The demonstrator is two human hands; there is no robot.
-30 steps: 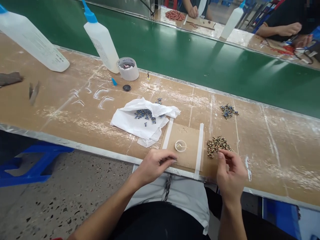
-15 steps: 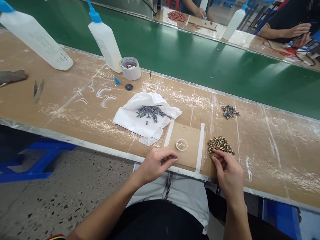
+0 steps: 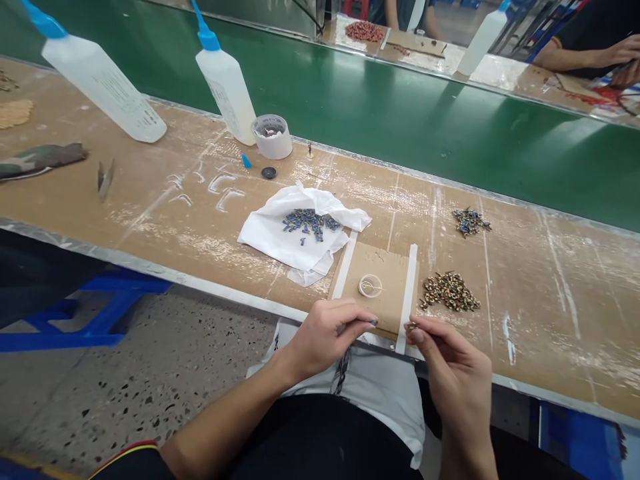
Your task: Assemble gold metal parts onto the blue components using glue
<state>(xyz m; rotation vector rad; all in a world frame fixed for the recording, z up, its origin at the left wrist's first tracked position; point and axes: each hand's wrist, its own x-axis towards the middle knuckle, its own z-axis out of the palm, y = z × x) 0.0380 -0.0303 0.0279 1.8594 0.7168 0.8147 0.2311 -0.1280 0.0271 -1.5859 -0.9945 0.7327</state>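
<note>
A dark piece [image 3: 373, 323] is pinched in the closed fingers of the left hand [image 3: 327, 337], and a brass piece [image 3: 411, 326] in those of the right hand [image 3: 453, 367]. Both are held nearly together over the card [image 3: 387, 263] at the desk [image 3: 200, 220] edge. The brass pile [image 3: 447, 291] and the cloth [image 3: 267, 233] are kept alongside, seemingly for reach. The pieces' shapes cannot be made out.

You are looking at a bright, evenly lit scene: overhead light is glaring off the green conveyor belt [image 3: 400, 113], your left hand [image 3: 325, 333] and right hand [image 3: 453, 377] are casting only faint shadows, and wide-angle distortion is bending the slightly blurred edges.
</note>
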